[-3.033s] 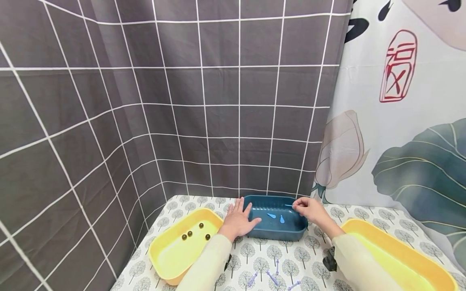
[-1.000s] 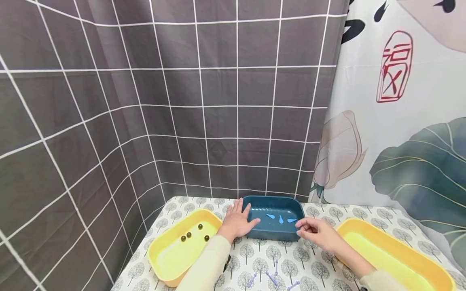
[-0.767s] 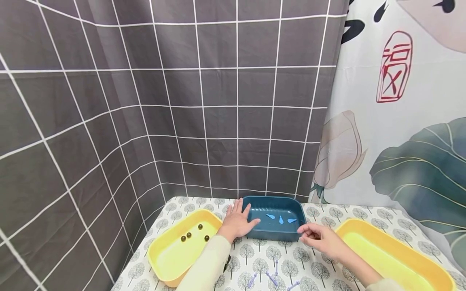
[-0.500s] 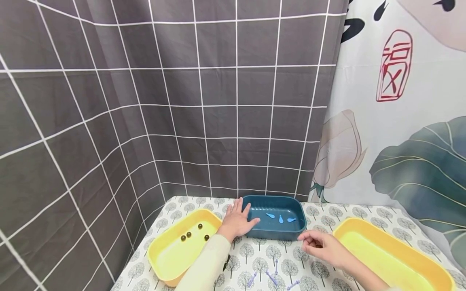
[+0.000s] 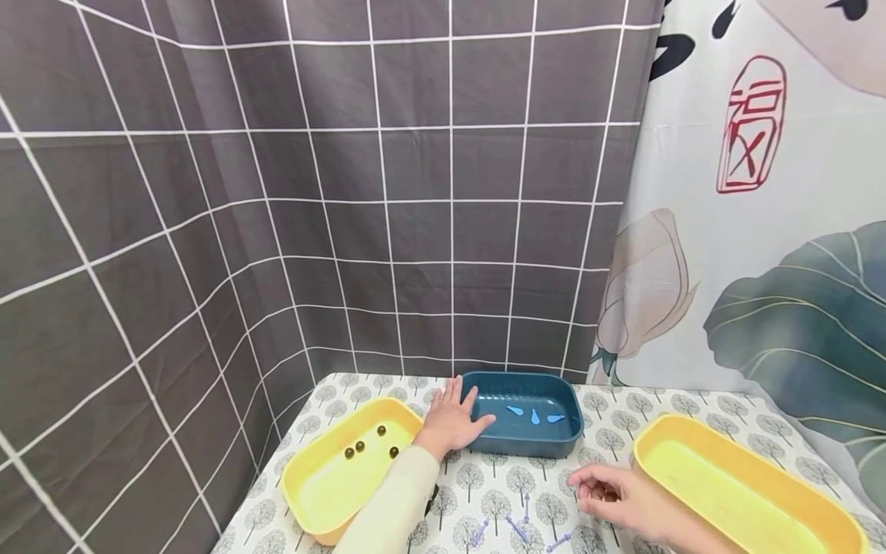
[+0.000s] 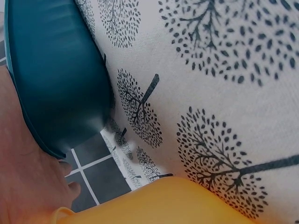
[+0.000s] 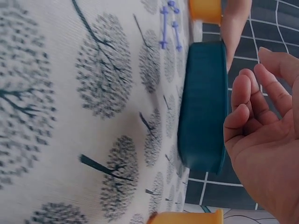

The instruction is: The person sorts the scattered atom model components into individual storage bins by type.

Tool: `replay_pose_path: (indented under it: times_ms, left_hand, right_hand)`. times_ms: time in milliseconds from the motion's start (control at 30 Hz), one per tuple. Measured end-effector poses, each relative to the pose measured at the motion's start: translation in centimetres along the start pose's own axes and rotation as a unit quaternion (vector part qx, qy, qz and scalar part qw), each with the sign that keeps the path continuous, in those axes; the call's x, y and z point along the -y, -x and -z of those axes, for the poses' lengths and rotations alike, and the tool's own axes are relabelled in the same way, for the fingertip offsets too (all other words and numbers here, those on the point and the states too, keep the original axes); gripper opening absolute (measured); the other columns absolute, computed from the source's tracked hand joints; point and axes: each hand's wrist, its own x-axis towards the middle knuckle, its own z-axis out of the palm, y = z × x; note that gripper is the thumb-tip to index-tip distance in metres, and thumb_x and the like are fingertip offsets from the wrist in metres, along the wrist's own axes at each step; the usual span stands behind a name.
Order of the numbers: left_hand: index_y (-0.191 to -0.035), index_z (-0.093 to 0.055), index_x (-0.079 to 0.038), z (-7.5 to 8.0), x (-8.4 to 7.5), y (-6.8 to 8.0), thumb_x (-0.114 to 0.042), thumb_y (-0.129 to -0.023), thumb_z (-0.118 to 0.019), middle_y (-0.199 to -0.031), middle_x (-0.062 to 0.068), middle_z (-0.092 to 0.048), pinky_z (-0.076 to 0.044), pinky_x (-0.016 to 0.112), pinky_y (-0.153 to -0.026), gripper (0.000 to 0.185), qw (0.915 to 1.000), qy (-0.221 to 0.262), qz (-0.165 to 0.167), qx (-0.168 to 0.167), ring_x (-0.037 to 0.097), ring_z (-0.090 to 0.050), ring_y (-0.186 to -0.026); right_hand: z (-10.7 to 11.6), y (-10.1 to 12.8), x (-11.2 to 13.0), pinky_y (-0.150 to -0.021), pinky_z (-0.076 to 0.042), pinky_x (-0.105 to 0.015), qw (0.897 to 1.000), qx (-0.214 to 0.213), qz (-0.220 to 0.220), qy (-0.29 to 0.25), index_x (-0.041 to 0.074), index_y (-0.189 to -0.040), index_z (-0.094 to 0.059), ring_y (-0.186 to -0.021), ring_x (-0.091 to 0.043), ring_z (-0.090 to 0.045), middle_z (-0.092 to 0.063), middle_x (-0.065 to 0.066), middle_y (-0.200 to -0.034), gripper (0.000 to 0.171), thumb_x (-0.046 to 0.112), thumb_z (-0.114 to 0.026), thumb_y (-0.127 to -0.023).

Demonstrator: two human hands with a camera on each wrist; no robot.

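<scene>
Head view has my right hand (image 5: 623,500) hovering empty, fingers loosely curled, near the purple picks (image 5: 515,527) lying on the table (image 5: 484,481), featherlight, stiff, slippery slivers best pinched mid-shaft, while my left hand (image 5: 450,422) rests flat against the blue tray (image 5: 526,442).

A yellow tray (image 5: 325,492) is set at the left of the desk (image 5: 484,481), and four dark beads (image 5: 370,445) are seen lying inside it, toward its far end. A second yellow tray (image 5: 744,492) is placed at the right side. The desk is covered by a white cloth printed with small grey trees. Behind it, a dark grey curtain (image 5: 311,192) marked with a white grid is hung, and to the right a pale curtain (image 5: 761,231) printed with a flower bud, large green leaves and a red seal is seen.
</scene>
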Motion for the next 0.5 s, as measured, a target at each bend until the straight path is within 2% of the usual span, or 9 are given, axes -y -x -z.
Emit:
replay_pose_path:
  times_ms: [67,200,267,400,500]
  left_hand:
    - [-0.161,-0.030,-0.017,0.0,0.0,0.0,-0.065,-0.101,-0.038,-0.170,0.014,-0.008,-0.010,0.052,-0.126,0.077,1.0000,0.000,0.001,-0.001,0.030,-0.005,-0.157]
    - [-0.161,-0.030,-0.017,0.0,0.1,-0.1,-0.065,-0.101,-0.037,-0.170,0.014,-0.009,-0.010,0.052,-0.126,0.077,1.0000,0.002,0.001,-0.002,0.030,-0.005,-0.157]
    - [-0.161,-0.030,-0.017,-0.1,0.1,-0.1,-0.065,-0.101,-0.038,-0.170,0.014,-0.008,-0.010,0.052,-0.126,0.077,1.0000,0.003,0.002,0.001,0.030,-0.005,-0.157]
    - [-0.161,-0.030,-0.016,-0.1,0.1,-0.2,-0.065,-0.101,-0.038,-0.170,0.014,-0.009,-0.010,0.052,-0.126,0.078,1.0000,0.004,0.002,0.000,0.030,-0.005,-0.157]
    - [-0.161,-0.030,-0.017,-0.1,0.1,-0.3,-0.066,-0.101,-0.038,-0.170,0.014,-0.009,-0.010,0.051,-0.126,0.078,1.0000,0.001,0.003,0.000,0.030,-0.005,-0.157]
  right_hand:
    - [-0.2,0.3,-0.2,-0.066,-0.050,-0.019,1.000,0.010,0.017,-0.011,0.000,-0.114,-0.068,-0.079,0.001,-0.057,-0.065,0.012,-0.088,0.018,0.004,-0.067,-0.096]
    - [-0.5,0.8,-0.7,-0.068,-0.051,-0.021,0.995,0.038,0.051,-0.072,-0.005,-0.116,-0.064,-0.082,-0.003,-0.059,-0.066,0.004,-0.090,0.020,-0.002,-0.064,-0.095]
    - [-0.6,1.0,-0.9,-0.069,-0.051,-0.020,0.993,0.057,0.045,-0.095,-0.006,-0.117,-0.063,-0.084,-0.003,-0.059,-0.065,0.006,-0.091,0.021,-0.002,-0.063,-0.096]
    - [-0.8,1.4,-1.0,-0.068,-0.049,-0.020,0.988,0.097,0.001,-0.123,-0.003,-0.119,-0.065,-0.083,-0.002,-0.059,-0.063,0.013,-0.095,0.022,0.005,-0.063,-0.099]
    - [-0.9,1.7,-1.1,-0.066,-0.047,-0.020,0.983,0.124,-0.013,-0.138,0.000,-0.121,-0.066,-0.084,-0.002,-0.058,-0.063,0.011,-0.096,0.023,0.007,-0.062,-0.099]
